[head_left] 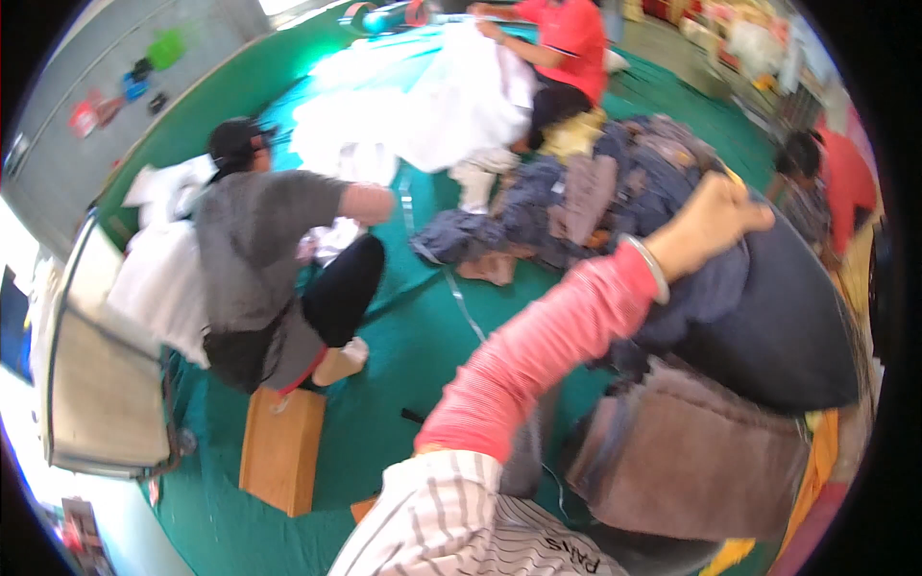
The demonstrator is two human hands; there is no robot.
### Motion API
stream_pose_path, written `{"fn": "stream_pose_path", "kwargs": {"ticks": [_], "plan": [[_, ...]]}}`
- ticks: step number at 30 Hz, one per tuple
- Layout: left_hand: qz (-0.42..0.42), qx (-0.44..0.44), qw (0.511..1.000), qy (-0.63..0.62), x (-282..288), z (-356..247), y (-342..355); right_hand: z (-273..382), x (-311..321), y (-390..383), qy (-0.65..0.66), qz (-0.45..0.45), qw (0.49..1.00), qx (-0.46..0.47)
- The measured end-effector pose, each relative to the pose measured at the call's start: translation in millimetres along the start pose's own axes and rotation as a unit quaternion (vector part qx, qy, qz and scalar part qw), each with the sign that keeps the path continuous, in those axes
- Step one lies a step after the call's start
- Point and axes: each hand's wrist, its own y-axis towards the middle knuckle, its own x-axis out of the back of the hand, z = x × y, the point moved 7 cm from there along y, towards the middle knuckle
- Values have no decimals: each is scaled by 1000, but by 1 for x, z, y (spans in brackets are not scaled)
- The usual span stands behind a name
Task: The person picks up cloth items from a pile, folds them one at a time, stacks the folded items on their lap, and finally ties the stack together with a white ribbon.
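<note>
My left hand (709, 228), with a bangle at the wrist and a pink sleeve, reaches across to the right. Its fingers are closed at the upper edge of a dark grey cloth (778, 317), which hangs spread out below and to the right of it. My right hand does not show. Just below the cloth lies a stack of brown folded cloths (696, 456), close to my body. Beyond my left hand is a loose heap of grey-blue and brown cloths (547, 206).
A person in grey (259, 230) crouches at the left near a wooden stool (281, 451). Another person in red (567, 43) handles white cloth (461, 96) at the back. A third person (840, 182) bends at the far right. Green sheeting (413, 336) covers the floor.
</note>
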Motion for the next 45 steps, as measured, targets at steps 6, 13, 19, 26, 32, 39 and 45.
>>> {"fn": "stream_pose_path", "kwargs": {"ticks": [6,13,19,26,32,39,45], "plan": [[68,-43,973,215,-10,-58,26,29,18,-23,-47,-82,994,59],[15,-92,973,213,-31,-83,35,37,49,-26,24,-163,977,133],[73,-38,988,134,-45,-93,23,46,53,-32,122,-176,966,145],[130,-12,980,151,-54,-98,-1,53,53,-43,216,-123,949,192],[162,15,971,174,-61,-121,-25,63,72,-58,240,-56,946,209],[258,-47,941,215,-83,-166,-86,66,104,-137,323,-9,918,231],[426,-121,878,184,-100,-188,-154,89,64,-230,230,-147,917,291]]}}
